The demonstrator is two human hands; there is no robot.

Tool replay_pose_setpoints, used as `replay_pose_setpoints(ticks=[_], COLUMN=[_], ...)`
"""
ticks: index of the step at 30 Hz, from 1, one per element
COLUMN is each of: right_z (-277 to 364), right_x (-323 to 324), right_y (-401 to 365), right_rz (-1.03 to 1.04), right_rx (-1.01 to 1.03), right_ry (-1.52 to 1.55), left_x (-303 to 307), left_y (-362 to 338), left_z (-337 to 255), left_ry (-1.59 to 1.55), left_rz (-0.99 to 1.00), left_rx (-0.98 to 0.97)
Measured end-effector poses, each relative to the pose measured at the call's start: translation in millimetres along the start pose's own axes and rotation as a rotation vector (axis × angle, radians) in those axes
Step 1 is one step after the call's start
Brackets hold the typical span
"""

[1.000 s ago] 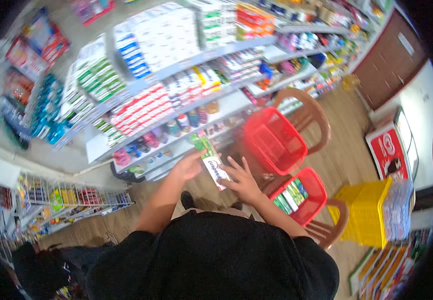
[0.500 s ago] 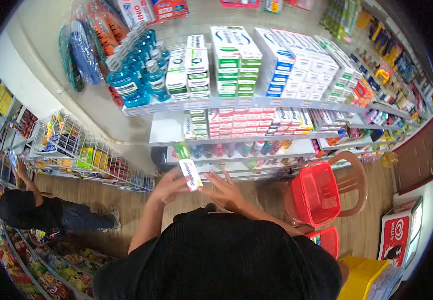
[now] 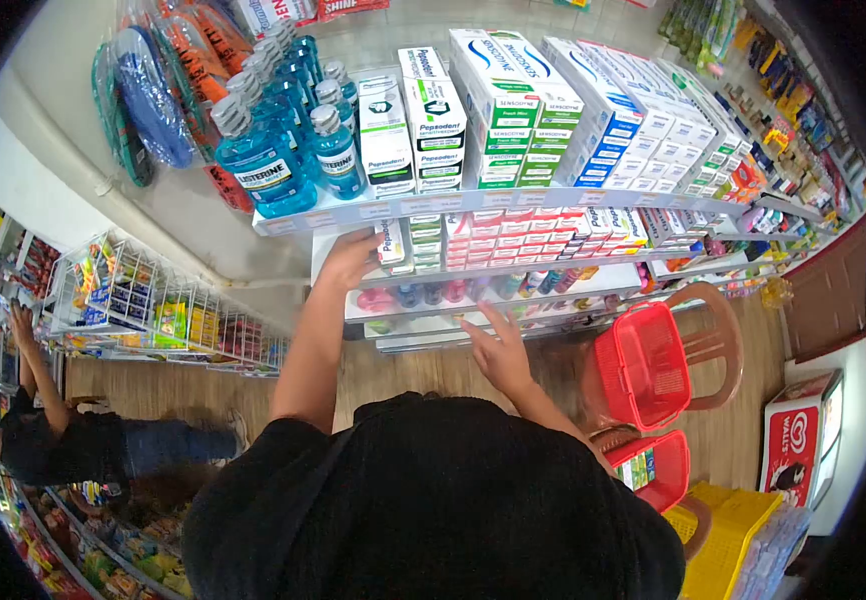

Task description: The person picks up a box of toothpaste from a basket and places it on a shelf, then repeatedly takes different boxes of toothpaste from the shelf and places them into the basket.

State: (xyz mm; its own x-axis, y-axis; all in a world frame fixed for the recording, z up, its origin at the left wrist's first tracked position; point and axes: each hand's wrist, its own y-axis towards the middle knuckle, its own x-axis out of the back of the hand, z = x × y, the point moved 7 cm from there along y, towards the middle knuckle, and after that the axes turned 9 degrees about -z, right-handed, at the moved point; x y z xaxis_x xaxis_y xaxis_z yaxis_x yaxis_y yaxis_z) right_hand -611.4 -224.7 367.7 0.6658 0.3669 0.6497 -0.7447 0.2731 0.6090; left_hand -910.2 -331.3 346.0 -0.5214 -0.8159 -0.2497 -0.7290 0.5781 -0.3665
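Note:
My left hand (image 3: 351, 260) reaches to the left end of the middle shelf. Its fingers are closed on a white toothpaste box (image 3: 390, 246), which stands against a green-and-white stack of toothpaste boxes (image 3: 427, 243). My right hand (image 3: 501, 350) hovers before the lower shelves with its fingers apart, holding nothing. Right of the green stack are rows of red-and-white toothpaste boxes (image 3: 508, 238). On the top shelf stand Listerine bottles (image 3: 261, 170), Pepsodent boxes (image 3: 386, 135) and Sensodyne boxes (image 3: 508, 110).
Red baskets (image 3: 643, 365) stand on my right by a brown plastic chair (image 3: 718, 350), with a yellow crate (image 3: 718, 545) behind. A wire rack (image 3: 203, 315) of packets is on my left. Another person (image 3: 63, 435) is farther left. Small bottles (image 3: 453, 291) line the lower shelf.
My left hand has moved forward from in front of my body to the middle shelf with the toothpaste box. My right hand has come away from the box and shifted right. The view has moved closer to the shelves.

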Motion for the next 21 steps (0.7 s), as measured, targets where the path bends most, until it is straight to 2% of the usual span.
replay_pose_setpoints(ticks=[14,21], right_z=[-20.7,-23.8], right_x=[8.6,13.0], right_y=[-16.5,-29.1], right_rz=[-0.077,-0.109], right_rx=[-0.166,-0.213], right_ry=[-0.058,-0.023], left_x=[-17.1,-21.9], left_y=[-9.4,-4.2], left_z=[-5.5,2.0], left_ry=[0.035,0.028], left_rz=[0.002,0.046], left_rx=[0.027,-0.071])
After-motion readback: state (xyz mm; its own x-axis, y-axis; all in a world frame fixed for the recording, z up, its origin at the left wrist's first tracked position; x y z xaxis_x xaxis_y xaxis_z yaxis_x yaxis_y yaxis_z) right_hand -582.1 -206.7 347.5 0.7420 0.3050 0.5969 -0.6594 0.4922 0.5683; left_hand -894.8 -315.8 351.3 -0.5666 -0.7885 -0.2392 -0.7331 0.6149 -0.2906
